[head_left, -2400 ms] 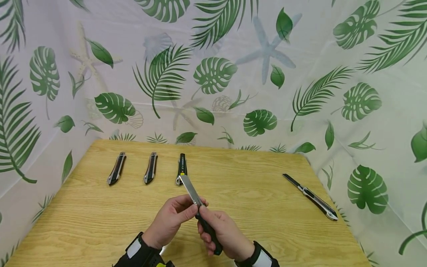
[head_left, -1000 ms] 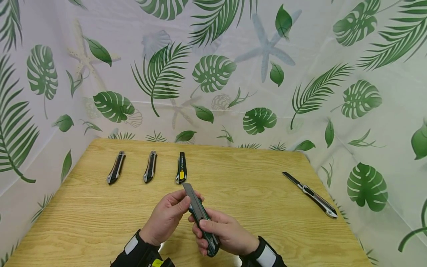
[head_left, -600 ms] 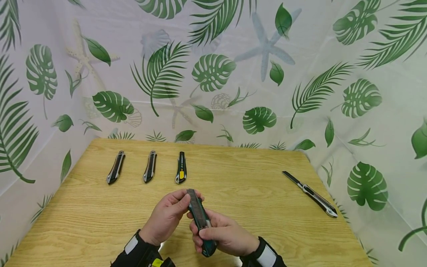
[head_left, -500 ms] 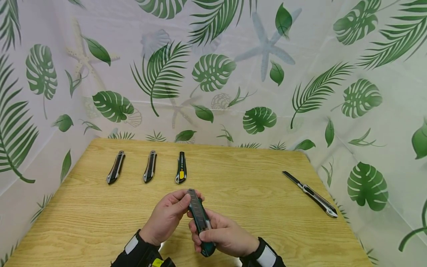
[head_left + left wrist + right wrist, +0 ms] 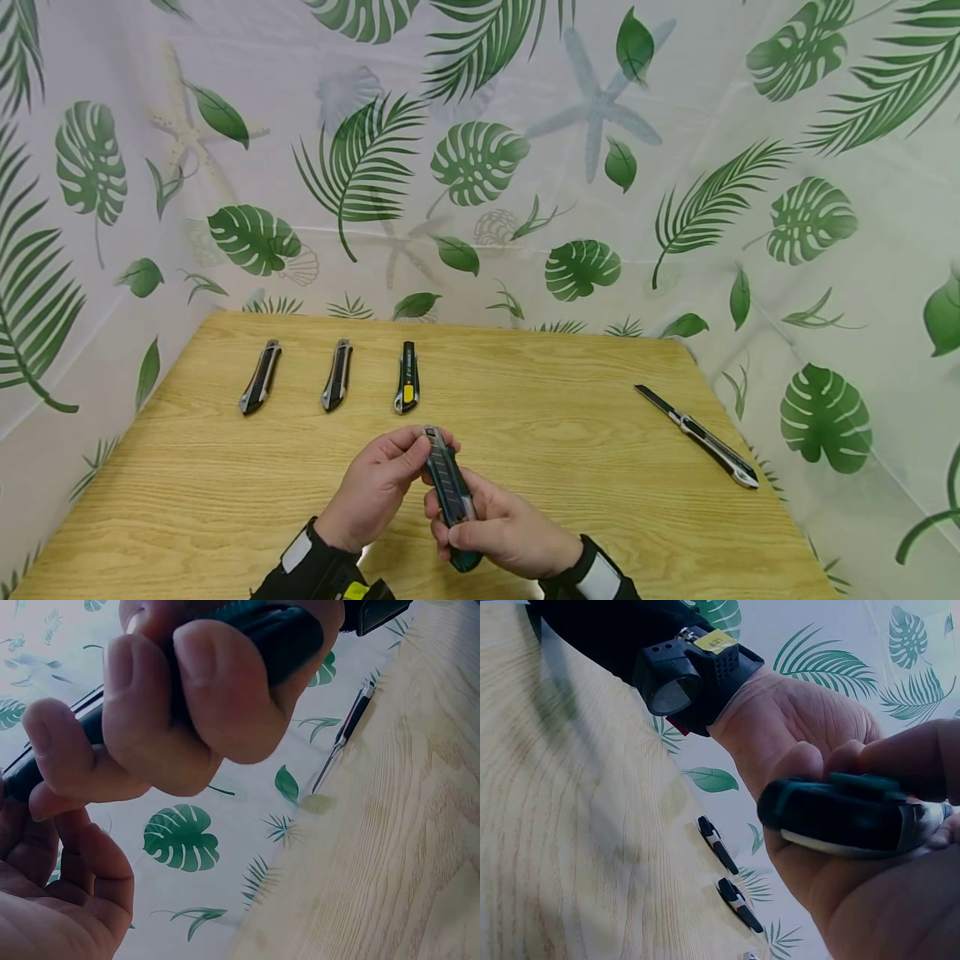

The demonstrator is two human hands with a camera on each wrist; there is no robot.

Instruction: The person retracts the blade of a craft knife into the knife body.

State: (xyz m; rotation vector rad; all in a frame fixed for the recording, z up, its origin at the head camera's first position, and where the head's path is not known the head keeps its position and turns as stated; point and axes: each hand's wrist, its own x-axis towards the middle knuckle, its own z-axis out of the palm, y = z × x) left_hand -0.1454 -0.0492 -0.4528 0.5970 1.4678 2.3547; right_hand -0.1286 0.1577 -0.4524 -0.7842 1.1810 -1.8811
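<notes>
Between both hands, in the head view, is a dark teal and black snap-off utility knife [image 5: 450,492], held above the table near its front edge. Its scored blade lies within the knife body, no blade sticking out past the tip. My left hand [image 5: 378,483] pinches the tip end between thumb and fingers. Lower down, my right hand [image 5: 510,529] grips the handle, thumb on its upper face. The left wrist view shows the right hand's curled fingers [image 5: 180,712] round the knife. In the right wrist view the knife's butt end [image 5: 832,814] faces the camera.
On the wooden table [image 5: 540,400], two silver-and-black utility knives [image 5: 261,377] lie at the back left, beside a black-and-yellow utility knife [image 5: 407,379]. At the right lies a slim utility knife [image 5: 701,440], blade out. A leaf-print curtain [image 5: 480,208] surrounds the table.
The long blade that stuck out of the knife has slid back into its body. My right thumb has moved down the handle, and my left hand has shifted slightly left.
</notes>
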